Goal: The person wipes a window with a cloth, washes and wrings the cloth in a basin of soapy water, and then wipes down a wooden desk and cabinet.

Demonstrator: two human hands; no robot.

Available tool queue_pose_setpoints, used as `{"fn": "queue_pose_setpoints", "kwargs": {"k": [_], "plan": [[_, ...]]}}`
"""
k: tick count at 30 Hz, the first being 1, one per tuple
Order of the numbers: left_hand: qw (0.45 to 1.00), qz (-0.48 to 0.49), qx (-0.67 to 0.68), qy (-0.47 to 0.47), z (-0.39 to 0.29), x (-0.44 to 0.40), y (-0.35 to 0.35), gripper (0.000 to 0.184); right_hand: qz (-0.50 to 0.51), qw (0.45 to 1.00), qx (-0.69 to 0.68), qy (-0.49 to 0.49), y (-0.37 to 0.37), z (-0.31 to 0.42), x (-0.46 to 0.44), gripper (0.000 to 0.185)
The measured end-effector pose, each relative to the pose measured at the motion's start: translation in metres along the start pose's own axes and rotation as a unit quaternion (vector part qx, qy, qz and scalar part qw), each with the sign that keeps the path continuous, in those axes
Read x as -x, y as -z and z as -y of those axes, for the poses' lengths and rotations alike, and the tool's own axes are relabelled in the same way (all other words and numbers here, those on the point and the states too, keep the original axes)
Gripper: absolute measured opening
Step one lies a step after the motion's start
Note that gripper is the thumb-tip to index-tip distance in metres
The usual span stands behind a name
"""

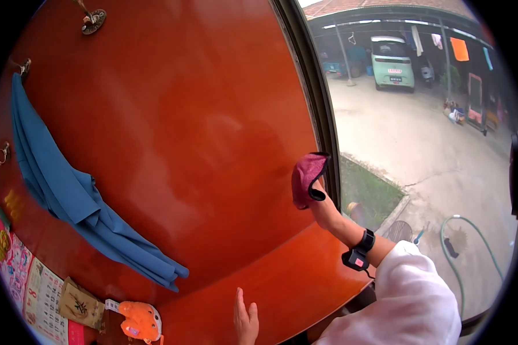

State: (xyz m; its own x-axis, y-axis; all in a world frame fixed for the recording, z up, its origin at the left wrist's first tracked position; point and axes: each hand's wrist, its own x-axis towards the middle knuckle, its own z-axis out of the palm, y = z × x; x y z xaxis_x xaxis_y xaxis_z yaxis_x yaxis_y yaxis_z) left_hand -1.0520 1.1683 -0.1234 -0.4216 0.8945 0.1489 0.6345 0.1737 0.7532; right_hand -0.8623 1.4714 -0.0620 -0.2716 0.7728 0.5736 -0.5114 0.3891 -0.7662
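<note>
My right hand (316, 187) is mostly covered by a dark red cloth (305, 179) with black edging, held against the glossy red-orange panel (213, 132) beside the dark frame. Its fingers are hidden under the cloth, so their grip does not show. A black strap with a small box (355, 259) sits on the right forearm. Low in the view, my left hand (246, 322) is raised in front of the lower orange surface (305, 270), fingers extended, holding nothing.
A blue garment (69, 190) hangs at the left from a hook (25, 66). Lower left are a calendar (45, 299), a brown packet (80, 305) and an orange plush toy (139, 321). Past the dark frame (313, 86) lie a yard, a green hose (456, 270) and a parked car (392, 63).
</note>
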Motion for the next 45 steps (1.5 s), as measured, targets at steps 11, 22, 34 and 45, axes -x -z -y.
{"fn": "queue_pose_setpoints", "kwargs": {"k": [11, 22, 34, 45], "plan": [[0.969, -0.158, -0.188, -0.007, 0.118, 0.089, -0.008, 0.052, -0.012, 0.724, 0.619, 0.304, -0.033, -0.008, -0.105, 0.068], [0.944, -0.142, -0.268, -0.131, 0.016, 0.000, 0.110, 0.054, -0.188, 0.737, 0.563, 0.324, -0.119, 0.224, -0.314, 0.087], [0.773, -0.256, -0.441, -0.377, -0.166, -0.200, 0.208, 0.079, 0.047, 0.655, 0.640, 0.399, -0.073, 0.094, -0.184, 0.073], [0.759, -0.279, -0.499, -0.311, -0.191, -0.240, 0.233, 0.099, -0.207, 0.662, 0.604, 0.392, -0.141, 0.283, -0.380, 0.085]]}}
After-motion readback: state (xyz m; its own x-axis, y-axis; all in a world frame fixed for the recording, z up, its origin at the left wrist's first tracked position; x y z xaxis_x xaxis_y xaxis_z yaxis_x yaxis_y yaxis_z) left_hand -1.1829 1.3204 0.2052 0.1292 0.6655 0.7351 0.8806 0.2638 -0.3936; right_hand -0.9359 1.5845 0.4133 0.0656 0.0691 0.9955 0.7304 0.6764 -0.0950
